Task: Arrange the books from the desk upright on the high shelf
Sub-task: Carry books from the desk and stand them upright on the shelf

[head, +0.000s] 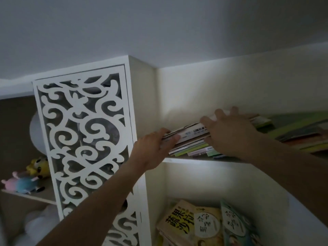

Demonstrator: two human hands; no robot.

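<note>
The white high shelf board (pixel 186 159) carries a leaning stack of thin, pale-spined books (pixel 191 144) at its left end, with flat green-covered books (pixel 301 128) further right. The white lower compartment (pixel 204 185) below it holds yellow and teal illustrated paperbacks (pixel 200 224), tilted.

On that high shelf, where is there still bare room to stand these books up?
Bare room: between the cabinet side wall and the leaning stack. Right of the right hand, flat books crowd the high shelf.
</note>
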